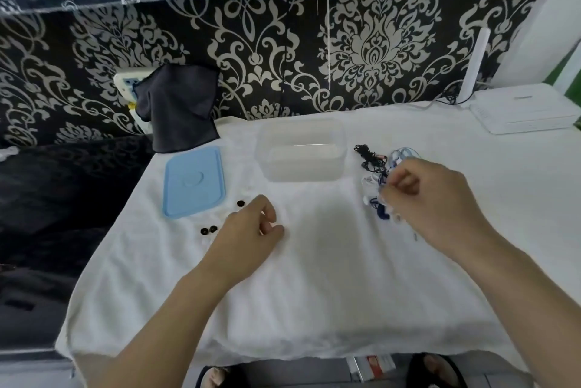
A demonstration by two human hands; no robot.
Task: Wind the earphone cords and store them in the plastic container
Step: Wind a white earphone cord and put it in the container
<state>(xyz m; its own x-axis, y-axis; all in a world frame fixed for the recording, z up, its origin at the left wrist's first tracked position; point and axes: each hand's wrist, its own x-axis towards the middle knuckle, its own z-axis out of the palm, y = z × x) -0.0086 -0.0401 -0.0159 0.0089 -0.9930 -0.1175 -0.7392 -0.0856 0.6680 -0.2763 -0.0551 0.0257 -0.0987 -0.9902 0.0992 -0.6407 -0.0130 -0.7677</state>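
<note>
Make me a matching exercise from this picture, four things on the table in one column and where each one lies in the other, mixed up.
Things:
1. blue lid
2. plastic container
3. earphone cords
4. white box

Places:
A. far right corner of the table
B. tangled under the right hand
C. left of the container
D. middle of the table, open

Pairs: 1-C, 2-D, 3-B, 4-A

The plastic container (301, 150) is clear, rectangular and upright, with no lid on. Its light-blue lid (194, 181) lies flat to its left. To the container's right, just beside it, the earphone cords (375, 167) lie in a black, white and blue tangle.
</note>
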